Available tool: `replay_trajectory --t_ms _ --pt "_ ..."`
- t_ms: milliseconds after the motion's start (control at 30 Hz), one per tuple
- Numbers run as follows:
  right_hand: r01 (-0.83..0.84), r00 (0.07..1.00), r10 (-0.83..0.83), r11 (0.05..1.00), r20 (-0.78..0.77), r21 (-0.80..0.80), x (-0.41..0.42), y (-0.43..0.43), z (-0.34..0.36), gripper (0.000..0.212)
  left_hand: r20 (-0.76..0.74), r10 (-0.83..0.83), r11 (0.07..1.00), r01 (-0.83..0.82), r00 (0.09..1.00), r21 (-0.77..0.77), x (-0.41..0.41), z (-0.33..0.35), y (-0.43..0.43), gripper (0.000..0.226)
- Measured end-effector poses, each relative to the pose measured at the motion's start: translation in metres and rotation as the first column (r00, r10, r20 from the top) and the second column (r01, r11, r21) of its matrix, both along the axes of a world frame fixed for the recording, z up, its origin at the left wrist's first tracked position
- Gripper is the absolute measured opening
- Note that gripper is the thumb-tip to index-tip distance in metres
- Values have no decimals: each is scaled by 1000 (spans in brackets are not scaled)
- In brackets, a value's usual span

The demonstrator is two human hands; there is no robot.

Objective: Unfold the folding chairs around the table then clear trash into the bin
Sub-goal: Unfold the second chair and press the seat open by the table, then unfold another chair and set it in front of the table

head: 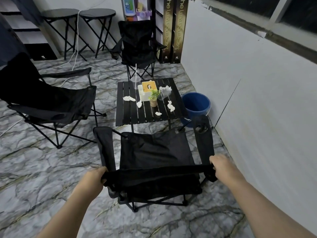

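The near folding chair (154, 155) stands opened on the marble floor (42, 169) just off the near edge of the bench (127, 115), its seat facing the bench and its back toward the person. The left hand (96, 177) grips the left end of the backrest's top hem and the right hand (221, 166) grips the right end. The fingers (212, 163) of both hands are curled over the fabric and clamped on it. Holding the two corners wide apart likely keeps the frame spread and lets the chair be squared up to the bench. A second folding chair (51, 103) sits open off the bench's left edge, and a third (137, 47) sits beyond its far edge, so the unfolding looks all but finished. None of the trash is cleared yet. Crumpled tissues (129, 98) lie scattered over the slats from the left side to the right edge. A plastic cup with a straw (135, 81) stands at the far edge, and a second clear cup (163, 95) lies tipped beside a small potted plant (153, 98) and a tissue box (148, 87) near the middle. The blue bin (195, 103) sits on the floor just beside the bench's right edge against the wall, close enough for the litter to be dropped straight in. Two round folding tables (77, 14) stand well apart at the back.
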State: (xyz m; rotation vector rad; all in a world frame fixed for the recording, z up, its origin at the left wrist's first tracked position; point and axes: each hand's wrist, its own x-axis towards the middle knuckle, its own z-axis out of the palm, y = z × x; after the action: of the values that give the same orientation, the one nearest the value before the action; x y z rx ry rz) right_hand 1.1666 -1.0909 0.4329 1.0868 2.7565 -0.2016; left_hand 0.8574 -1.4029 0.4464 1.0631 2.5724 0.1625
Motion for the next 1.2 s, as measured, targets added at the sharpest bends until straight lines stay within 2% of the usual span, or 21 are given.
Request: replay_trajectory --t_ms 100,400,533,567,667,733,800,900,967,1067,1200 --pt "4 1000 -4 1000 6 -26 -5 9 1 47 -3 -2 1000 2 1000 -7 -5 -2 9 17" --pt "1 1000 -2 997 16 76 -23 20 13 30 -35 58 998 -57 998 13 -17 -2 30 15" --pt "40 999 -40 997 -3 72 -20 16 14 20 44 78 991 -83 996 102 -18 2 22 18" --pt "52 999 -51 997 -18 59 -18 12 16 18 63 83 986 -91 995 141 -17 5 17 19" --pt "116 989 -117 993 -87 -11 -9 1 23 43 109 100 960 -125 989 252 -5 9 0 35" --pt "147 983 -151 988 -108 -43 -1 -10 29 52 140 121 949 -156 983 276 8 14 -12 49" --pt "173 974 -183 981 -131 -87 4 -22 34 55 157 130 944 -170 979 282 20 23 -24 53" --pt "169 957 -201 972 -209 -160 -2 -50 42 52 190 115 940 -169 975 297 34 38 -46 43" --pt "122 952 -178 966 -247 -227 -17 -79 48 47 250 148 916 -228 957 331 38 46 -69 38" --pt "25 951 -118 950 -284 -313 -47 -136 53 37 343 245 831 -378 907 409 33 60 -111 39" --pt "-66 966 -42 913 -254 -402 -109 -215 55 26 335 323 751 -455 885 478 13 65 -168 22"
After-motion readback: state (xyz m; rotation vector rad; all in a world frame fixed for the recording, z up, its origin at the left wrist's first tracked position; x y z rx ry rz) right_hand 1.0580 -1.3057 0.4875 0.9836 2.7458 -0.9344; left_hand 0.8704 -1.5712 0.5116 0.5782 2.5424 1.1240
